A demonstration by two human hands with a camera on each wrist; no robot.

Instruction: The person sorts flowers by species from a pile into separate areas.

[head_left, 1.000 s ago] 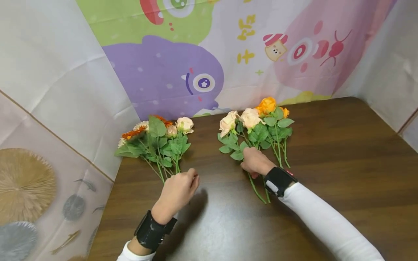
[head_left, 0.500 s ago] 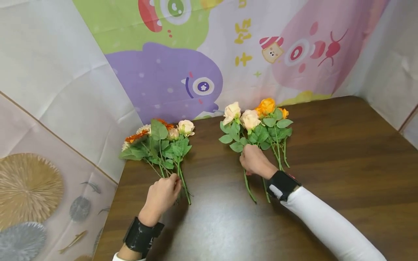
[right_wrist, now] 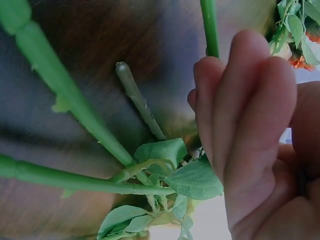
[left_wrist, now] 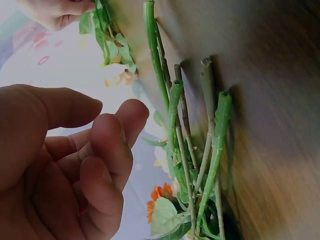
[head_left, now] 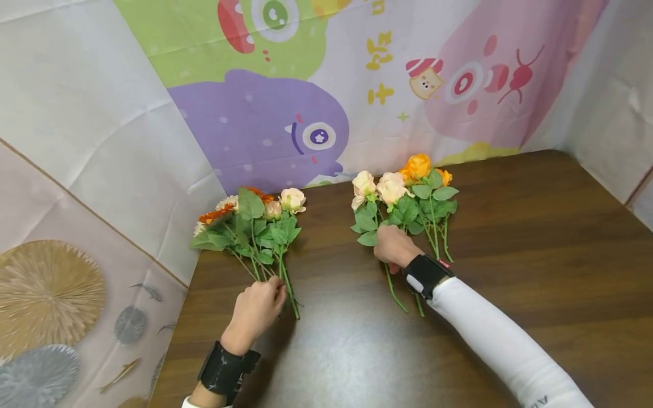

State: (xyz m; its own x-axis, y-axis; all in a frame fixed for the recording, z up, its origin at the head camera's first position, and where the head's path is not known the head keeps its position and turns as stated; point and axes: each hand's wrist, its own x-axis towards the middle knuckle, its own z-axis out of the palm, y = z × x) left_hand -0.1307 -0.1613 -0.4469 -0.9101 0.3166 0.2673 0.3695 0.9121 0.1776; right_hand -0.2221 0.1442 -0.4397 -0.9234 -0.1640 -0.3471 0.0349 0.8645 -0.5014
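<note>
In the head view my right hand [head_left: 395, 248] pinches the stem of a cream rose [head_left: 364, 184], whose lower end sticks out below the fingers. Its fingers [right_wrist: 240, 105] curl around the green stem in the right wrist view. Beside that rose lie another cream rose [head_left: 391, 188] and orange roses [head_left: 417, 167]. My left hand [head_left: 257, 309] hovers by the stems of the left bunch; in the left wrist view its fingers [left_wrist: 112, 145] are loosely curled, apart from the stems [left_wrist: 217, 135]. That bunch has orange daisy-like flowers [head_left: 216, 214], a cream rose [head_left: 293, 200] and green leaves.
Both groups of flowers lie towards the back of the dark wooden table [head_left: 535, 255]. A printed cartoon cloth [head_left: 265, 119] hangs along the table's rear edge. A patterned pale panel [head_left: 122, 141] stands on the left.
My left hand has moved left and slightly nearer me, uncovering stem ends. The rose in my right hand tilted upward, then settled further right, closer to the other cream rose.
</note>
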